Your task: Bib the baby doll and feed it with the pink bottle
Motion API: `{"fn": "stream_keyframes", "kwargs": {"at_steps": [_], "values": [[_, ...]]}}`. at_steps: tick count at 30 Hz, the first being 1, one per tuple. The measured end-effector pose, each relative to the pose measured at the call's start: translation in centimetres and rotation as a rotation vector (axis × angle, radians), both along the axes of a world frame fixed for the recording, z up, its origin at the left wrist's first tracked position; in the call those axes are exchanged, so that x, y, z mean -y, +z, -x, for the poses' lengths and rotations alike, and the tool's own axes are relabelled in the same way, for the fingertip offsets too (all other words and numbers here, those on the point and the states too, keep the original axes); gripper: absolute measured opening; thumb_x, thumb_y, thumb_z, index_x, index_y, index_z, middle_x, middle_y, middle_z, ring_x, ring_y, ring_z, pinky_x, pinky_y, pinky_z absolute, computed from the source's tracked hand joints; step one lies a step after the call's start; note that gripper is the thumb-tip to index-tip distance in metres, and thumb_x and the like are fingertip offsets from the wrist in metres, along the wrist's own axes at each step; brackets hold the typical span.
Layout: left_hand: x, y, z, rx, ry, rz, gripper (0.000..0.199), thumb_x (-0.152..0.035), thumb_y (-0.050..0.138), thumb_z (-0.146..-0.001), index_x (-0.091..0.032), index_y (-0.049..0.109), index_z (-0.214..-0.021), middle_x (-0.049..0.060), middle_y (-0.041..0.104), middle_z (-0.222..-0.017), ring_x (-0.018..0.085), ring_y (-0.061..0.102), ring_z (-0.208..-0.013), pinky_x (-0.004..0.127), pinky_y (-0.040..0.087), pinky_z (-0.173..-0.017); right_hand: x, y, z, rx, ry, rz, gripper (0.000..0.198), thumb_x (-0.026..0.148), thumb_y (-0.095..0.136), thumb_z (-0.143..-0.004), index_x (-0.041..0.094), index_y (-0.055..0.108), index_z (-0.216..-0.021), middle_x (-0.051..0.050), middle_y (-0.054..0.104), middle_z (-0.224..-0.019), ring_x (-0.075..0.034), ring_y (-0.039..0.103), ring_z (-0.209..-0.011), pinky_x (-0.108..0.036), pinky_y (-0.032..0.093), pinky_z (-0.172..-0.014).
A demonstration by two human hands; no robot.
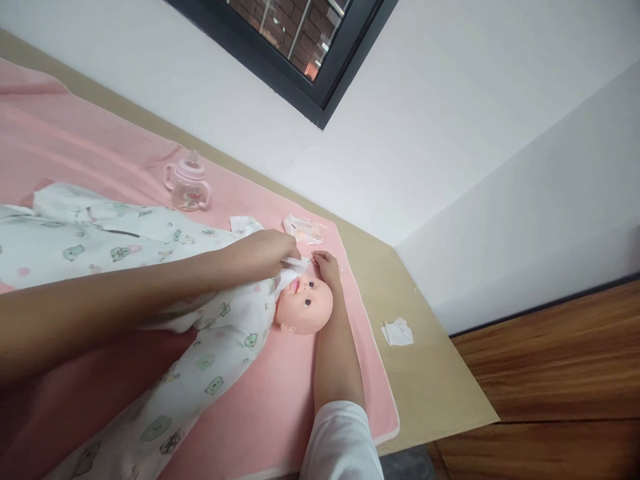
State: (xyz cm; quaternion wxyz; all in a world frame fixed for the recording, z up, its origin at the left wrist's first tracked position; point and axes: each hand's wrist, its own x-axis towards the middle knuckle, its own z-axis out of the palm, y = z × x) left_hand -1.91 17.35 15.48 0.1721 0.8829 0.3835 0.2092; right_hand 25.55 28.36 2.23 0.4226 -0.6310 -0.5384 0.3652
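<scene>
A baby doll lies on its back in a white printed outfit, its bald head toward the right. My left hand reaches across its body, fingers closed on a white tissue just by the mouth and chin. Beyond the head, my right hand lies close to the tissue's far end with its fingers loosely curved and slightly apart; nothing shows in them. The right forearm runs alongside the crown of the doll's head. The fingertips of my left hand are partly hidden.
A pink blanket covers much of the tan tabletop. A baby bottle with pink handles stands near the wall. A clear plastic packet lies past my hands. Crumpled tissue sits on the tabletop, right of the blanket.
</scene>
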Motion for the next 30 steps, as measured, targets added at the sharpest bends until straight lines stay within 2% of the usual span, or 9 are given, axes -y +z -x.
{"fn": "stream_keyframes", "kwargs": {"at_steps": [4,8,12,19,24,30], "values": [[-0.1,-0.2,0.0,0.011,-0.008,-0.001,0.021,-0.009,0.056,-0.071,-0.020,0.072,-0.078,0.006,0.068,-0.083,0.020,0.062,-0.074,0.027,0.035,-0.062,0.0,0.1,-0.2,-0.011,0.001,-0.007,0.035,0.040,0.060,-0.096,0.020,0.061,-0.125,-0.009,0.062,-0.129,-0.021,0.063,-0.111,-0.042,0.057,-0.095],[0.0,-0.4,0.1,0.050,-0.045,0.028,0.027,-0.007,0.054,-0.073,-0.021,0.076,-0.082,0.004,0.070,-0.089,0.019,0.063,-0.077,0.026,0.036,-0.064,-0.4,0.0,-0.3,-0.064,0.003,-0.028,0.017,0.026,0.061,-0.089,0.018,0.069,-0.101,-0.005,0.071,-0.107,-0.017,0.066,-0.097,-0.032,0.054,-0.093],[0.3,-0.3,0.2,0.057,-0.112,0.102,0.036,-0.002,0.053,-0.072,-0.022,0.079,-0.087,0.002,0.071,-0.096,0.017,0.064,-0.084,0.024,0.039,-0.069,-0.7,-0.2,-0.3,-0.130,-0.010,-0.053,0.012,0.019,0.059,-0.077,0.018,0.068,-0.085,-0.004,0.072,-0.090,-0.014,0.066,-0.081,-0.032,0.053,-0.091],[0.8,0.1,0.1,-0.005,-0.135,0.162,0.040,0.002,0.054,-0.070,-0.021,0.079,-0.091,0.001,0.071,-0.098,0.017,0.063,-0.087,0.024,0.038,-0.072,-0.7,0.0,-0.3,-0.130,-0.001,-0.051,0.010,0.020,0.061,-0.074,0.018,0.067,-0.081,-0.002,0.070,-0.078,-0.014,0.065,-0.076,-0.033,0.053,-0.091],[0.5,-0.5,0.1,0.019,-0.146,0.095,0.036,0.001,0.051,-0.067,-0.020,0.077,-0.080,0.002,0.070,-0.091,0.016,0.062,-0.077,0.025,0.036,-0.067,-0.9,-0.1,-0.3,-0.143,-0.003,-0.063,0.010,0.018,0.059,-0.075,0.018,0.067,-0.081,-0.002,0.070,-0.080,-0.014,0.065,-0.075,-0.034,0.053,-0.093],[0.4,-0.3,0.1,0.012,-0.121,0.041,0.031,-0.005,0.052,-0.066,-0.021,0.076,-0.079,0.003,0.070,-0.087,0.017,0.061,-0.070,0.026,0.035,-0.063,-0.9,0.0,-0.3,-0.145,-0.006,-0.055,0.009,0.017,0.059,-0.076,0.017,0.067,-0.081,-0.001,0.070,-0.076,-0.013,0.065,-0.074,-0.032,0.053,-0.092]]}}
